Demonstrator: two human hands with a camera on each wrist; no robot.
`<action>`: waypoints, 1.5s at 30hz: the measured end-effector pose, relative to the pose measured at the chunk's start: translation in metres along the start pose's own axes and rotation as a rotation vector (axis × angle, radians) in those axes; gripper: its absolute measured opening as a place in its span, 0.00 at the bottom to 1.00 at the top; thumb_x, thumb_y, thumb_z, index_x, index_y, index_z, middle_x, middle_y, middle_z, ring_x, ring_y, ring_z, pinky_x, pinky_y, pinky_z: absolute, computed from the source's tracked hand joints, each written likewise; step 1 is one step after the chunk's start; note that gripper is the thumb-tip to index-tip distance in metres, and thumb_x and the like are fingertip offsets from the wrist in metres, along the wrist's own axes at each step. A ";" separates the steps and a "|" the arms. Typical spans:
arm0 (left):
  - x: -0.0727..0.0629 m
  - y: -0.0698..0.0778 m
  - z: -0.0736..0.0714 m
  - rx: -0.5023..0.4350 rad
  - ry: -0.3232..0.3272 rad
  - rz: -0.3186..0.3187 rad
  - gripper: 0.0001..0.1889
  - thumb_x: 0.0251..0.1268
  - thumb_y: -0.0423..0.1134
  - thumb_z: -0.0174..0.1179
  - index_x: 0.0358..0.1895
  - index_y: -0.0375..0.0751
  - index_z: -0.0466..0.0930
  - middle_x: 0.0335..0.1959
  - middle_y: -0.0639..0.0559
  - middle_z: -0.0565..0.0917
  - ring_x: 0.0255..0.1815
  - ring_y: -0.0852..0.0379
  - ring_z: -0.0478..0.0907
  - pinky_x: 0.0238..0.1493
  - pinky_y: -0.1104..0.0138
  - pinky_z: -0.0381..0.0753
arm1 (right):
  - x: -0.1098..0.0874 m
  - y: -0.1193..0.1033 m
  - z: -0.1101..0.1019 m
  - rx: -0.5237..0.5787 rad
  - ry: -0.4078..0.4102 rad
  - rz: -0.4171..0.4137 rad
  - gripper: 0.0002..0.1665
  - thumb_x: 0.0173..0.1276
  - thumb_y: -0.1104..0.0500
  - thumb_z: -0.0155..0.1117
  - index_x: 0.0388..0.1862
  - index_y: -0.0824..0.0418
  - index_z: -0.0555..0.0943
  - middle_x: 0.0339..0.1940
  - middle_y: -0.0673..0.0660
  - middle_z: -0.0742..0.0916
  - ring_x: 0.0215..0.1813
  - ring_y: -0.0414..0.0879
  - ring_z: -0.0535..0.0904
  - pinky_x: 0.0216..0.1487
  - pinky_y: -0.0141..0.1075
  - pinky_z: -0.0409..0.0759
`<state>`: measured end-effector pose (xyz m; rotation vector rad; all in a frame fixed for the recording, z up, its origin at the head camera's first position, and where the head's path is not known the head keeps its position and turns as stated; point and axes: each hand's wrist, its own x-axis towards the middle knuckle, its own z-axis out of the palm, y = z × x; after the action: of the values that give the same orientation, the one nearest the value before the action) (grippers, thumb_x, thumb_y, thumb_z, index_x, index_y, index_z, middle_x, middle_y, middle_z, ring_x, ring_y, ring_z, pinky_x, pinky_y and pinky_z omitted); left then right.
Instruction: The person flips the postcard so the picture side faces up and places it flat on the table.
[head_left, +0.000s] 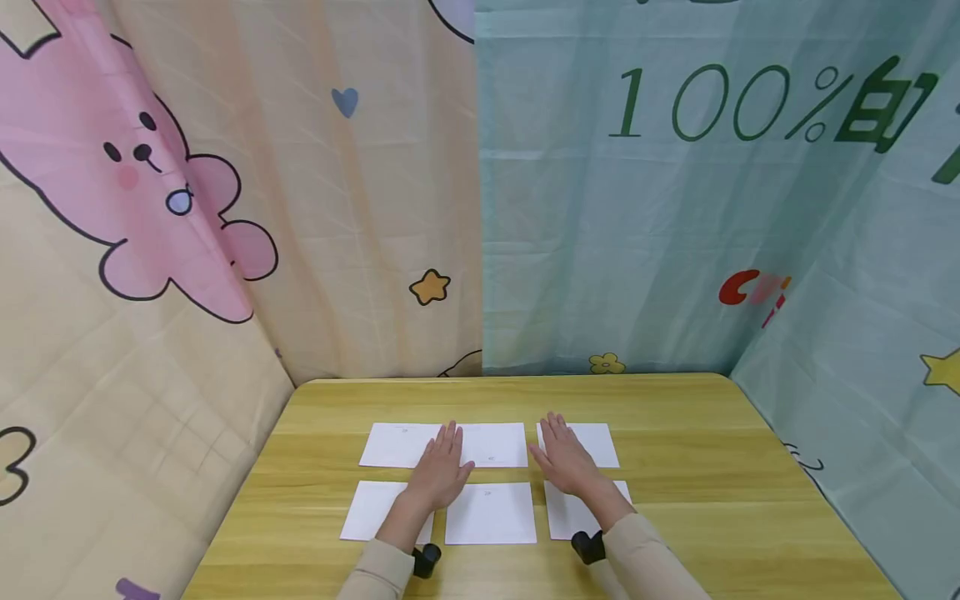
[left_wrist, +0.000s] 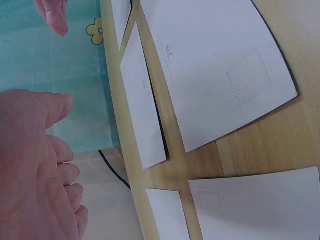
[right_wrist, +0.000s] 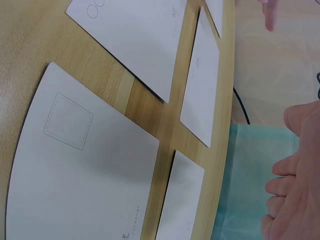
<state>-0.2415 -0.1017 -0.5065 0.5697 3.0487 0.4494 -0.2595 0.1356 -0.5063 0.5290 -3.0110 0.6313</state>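
Note:
Several white postcards lie in two rows of three, spaced apart. My left hand (head_left: pixel 441 471) is held over the gap between the back left postcard (head_left: pixel 390 446) and the back middle postcard (head_left: pixel 498 443), fingers straight and pointing away. Under its forearm lies the front left postcard (head_left: pixel 369 510), partly covered. My right hand (head_left: pixel 567 462) hovers palm down over the back right postcard (head_left: pixel 598 446), its wrist across the front right postcard (head_left: pixel 564 515). Between the arms, the front middle postcard (head_left: pixel 491 518) shows whole. Both wrist views show the palms raised off the tabletop, holding nothing.
The wooden table (head_left: pixel 675 433) has rounded far corners. Printed curtains, a cream one (head_left: pixel 360 208) and a teal one (head_left: pixel 570 233), hang right behind it and along its sides. A dark wrist strap mount (head_left: pixel 426 560) sits on the left wrist, and another (head_left: pixel 588 547) on the right.

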 end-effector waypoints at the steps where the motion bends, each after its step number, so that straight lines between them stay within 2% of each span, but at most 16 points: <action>1: 0.000 0.000 0.000 -0.001 0.004 0.005 0.32 0.71 0.48 0.43 0.68 0.26 0.51 0.70 0.34 0.50 0.70 0.39 0.44 0.65 0.52 0.48 | 0.000 0.000 0.000 0.005 0.006 -0.001 0.34 0.73 0.51 0.45 0.65 0.77 0.57 0.68 0.72 0.59 0.70 0.63 0.49 0.65 0.52 0.50; 10: -0.002 0.003 0.004 -0.048 0.016 0.009 0.34 0.70 0.50 0.44 0.68 0.27 0.50 0.70 0.34 0.50 0.70 0.39 0.44 0.65 0.50 0.47 | -0.005 0.008 0.004 0.025 0.035 0.012 0.36 0.71 0.49 0.47 0.66 0.76 0.57 0.68 0.71 0.61 0.69 0.63 0.50 0.65 0.51 0.51; 13: -0.005 0.002 0.007 -0.054 0.039 0.012 0.34 0.69 0.50 0.45 0.68 0.27 0.52 0.69 0.33 0.52 0.70 0.40 0.46 0.65 0.50 0.48 | -0.009 0.015 0.007 0.040 0.048 0.016 0.36 0.71 0.49 0.48 0.66 0.76 0.58 0.67 0.71 0.62 0.69 0.63 0.51 0.65 0.51 0.52; 18: -0.014 0.006 0.018 -0.160 0.083 0.047 0.31 0.67 0.45 0.51 0.65 0.24 0.57 0.67 0.33 0.58 0.68 0.41 0.53 0.63 0.51 0.53 | -0.024 0.026 0.010 0.117 0.062 0.079 0.37 0.71 0.48 0.48 0.66 0.75 0.57 0.68 0.70 0.62 0.70 0.62 0.50 0.65 0.51 0.50; 24: -0.015 0.033 0.040 -0.354 0.065 0.084 0.30 0.67 0.43 0.50 0.64 0.23 0.59 0.66 0.34 0.61 0.67 0.41 0.56 0.62 0.51 0.57 | -0.040 0.038 0.012 0.188 0.100 0.123 0.34 0.72 0.50 0.47 0.65 0.76 0.59 0.67 0.71 0.62 0.69 0.63 0.51 0.65 0.53 0.51; 29: -0.012 0.057 0.053 -0.433 0.011 0.079 0.29 0.68 0.44 0.48 0.63 0.23 0.59 0.65 0.34 0.62 0.66 0.41 0.58 0.62 0.52 0.57 | -0.053 0.045 0.011 0.241 0.141 0.145 0.33 0.72 0.52 0.47 0.64 0.77 0.60 0.65 0.72 0.64 0.68 0.64 0.54 0.64 0.54 0.52; 31: -0.010 0.066 0.058 -0.467 0.006 0.069 0.29 0.68 0.44 0.48 0.63 0.23 0.61 0.64 0.34 0.64 0.65 0.41 0.60 0.61 0.53 0.58 | -0.060 0.050 0.010 0.277 0.149 0.172 0.33 0.72 0.52 0.47 0.64 0.77 0.60 0.65 0.73 0.64 0.68 0.64 0.54 0.64 0.54 0.52; 37: -0.005 0.092 0.067 -0.677 0.028 0.015 0.27 0.67 0.38 0.49 0.60 0.19 0.61 0.60 0.30 0.66 0.63 0.37 0.61 0.60 0.51 0.60 | -0.084 0.065 0.004 0.365 0.196 0.306 0.31 0.73 0.52 0.47 0.62 0.77 0.64 0.61 0.73 0.69 0.64 0.66 0.61 0.61 0.55 0.58; 41: -0.002 0.103 0.068 -0.734 0.024 -0.039 0.26 0.65 0.37 0.50 0.59 0.17 0.62 0.59 0.27 0.66 0.63 0.35 0.60 0.59 0.48 0.60 | -0.095 0.075 0.000 0.361 0.243 0.374 0.27 0.72 0.54 0.47 0.57 0.77 0.69 0.55 0.73 0.75 0.58 0.66 0.68 0.56 0.54 0.65; 45: 0.000 0.109 0.066 -0.779 0.032 -0.077 0.23 0.64 0.37 0.51 0.56 0.21 0.68 0.58 0.30 0.69 0.60 0.37 0.64 0.57 0.49 0.63 | -0.100 0.080 -0.004 0.378 0.250 0.422 0.25 0.72 0.56 0.48 0.55 0.77 0.70 0.53 0.74 0.75 0.57 0.68 0.68 0.55 0.55 0.66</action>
<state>-0.1986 0.0141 -0.5388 0.3866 2.5729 1.5251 -0.1920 0.2384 -0.5429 -0.1872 -2.7790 1.1993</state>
